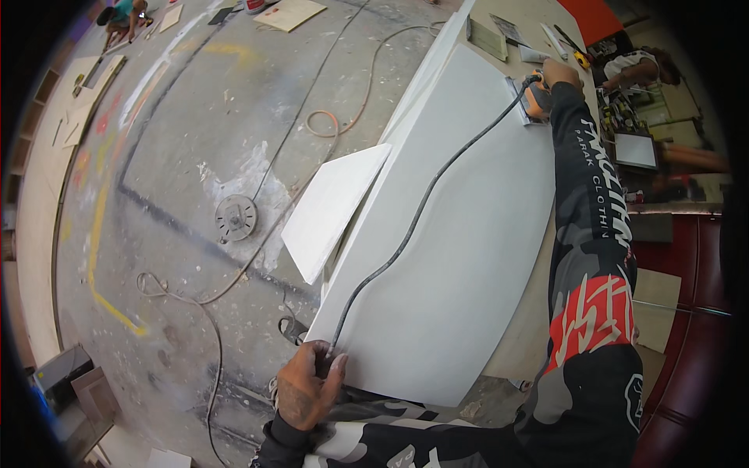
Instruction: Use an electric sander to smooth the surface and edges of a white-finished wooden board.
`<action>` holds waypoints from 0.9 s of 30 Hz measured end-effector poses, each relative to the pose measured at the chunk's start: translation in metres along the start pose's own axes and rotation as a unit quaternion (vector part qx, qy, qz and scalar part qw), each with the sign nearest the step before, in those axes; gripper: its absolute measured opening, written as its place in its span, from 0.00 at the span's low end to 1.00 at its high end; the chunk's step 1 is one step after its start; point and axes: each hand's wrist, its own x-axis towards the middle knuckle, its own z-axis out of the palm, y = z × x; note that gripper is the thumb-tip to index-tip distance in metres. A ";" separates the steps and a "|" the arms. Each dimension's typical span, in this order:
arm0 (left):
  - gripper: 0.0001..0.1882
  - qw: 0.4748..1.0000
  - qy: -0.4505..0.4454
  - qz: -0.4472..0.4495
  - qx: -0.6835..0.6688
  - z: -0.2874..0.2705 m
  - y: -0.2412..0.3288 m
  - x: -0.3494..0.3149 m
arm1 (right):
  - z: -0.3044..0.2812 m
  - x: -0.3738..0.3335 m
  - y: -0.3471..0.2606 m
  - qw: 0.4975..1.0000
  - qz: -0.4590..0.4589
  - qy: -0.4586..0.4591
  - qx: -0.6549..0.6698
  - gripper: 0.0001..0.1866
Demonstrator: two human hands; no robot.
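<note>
A large white panel [476,242] with a curved right edge lies on a work table in front of me. At its far right edge my right hand [563,76] is closed round an orange power sander [536,101], whose flat base rests on the panel. A dark power cord [413,222] runs from the sander across the panel toward me. Near the panel's closest corner, my left hand [308,384] pinches this cord between thumb and fingers.
A smaller white board [334,214] leans out at the panel's left side. On the concrete floor lie a round grey reel [236,218] and a looping hose [218,335]. Scrapers [486,39] and a tube [534,54] lie beyond the panel. Two people are farther off, left and right.
</note>
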 end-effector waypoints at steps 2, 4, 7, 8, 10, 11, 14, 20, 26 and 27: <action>0.14 1.000 -0.005 -0.016 -0.002 0.001 0.002 0.000 | -0.006 0.001 0.000 1.000 -0.007 0.010 -0.013 0.37; 0.15 0.996 0.028 -0.079 0.042 0.000 0.003 -0.002 | 0.061 -0.027 -0.044 0.998 -0.034 -0.042 0.012 0.36; 0.15 0.999 0.011 -0.034 0.002 0.007 0.000 -0.004 | -0.011 -0.025 -0.021 0.999 -0.038 0.012 -0.022 0.34; 0.15 0.999 0.010 -0.039 0.004 0.008 0.000 -0.004 | -0.018 -0.019 -0.021 0.997 -0.066 -0.037 -0.020 0.34; 0.15 0.999 0.010 -0.044 0.010 0.009 0.000 -0.004 | -0.030 -0.003 -0.027 0.983 -0.124 -0.136 -0.013 0.32; 0.14 0.999 0.011 -0.048 0.009 0.009 0.001 -0.004 | -0.032 0.005 -0.032 0.971 -0.154 -0.185 -0.009 0.32; 0.14 0.998 0.013 -0.055 0.008 0.009 0.003 -0.004 | 0.014 0.012 -0.048 0.981 -0.158 -0.112 0.008 0.31; 0.13 0.998 0.024 -0.059 -0.005 0.007 0.002 -0.004 | 0.030 0.010 -0.071 0.998 -0.013 0.021 0.050 0.31; 0.13 0.997 0.039 -0.065 0.025 -0.001 0.008 0.000 | 0.020 -0.041 -0.072 0.988 0.104 0.000 0.117 0.32; 0.12 0.998 0.028 -0.052 0.031 0.001 0.010 0.002 | 0.032 0.000 -0.030 0.994 0.072 0.021 0.085 0.31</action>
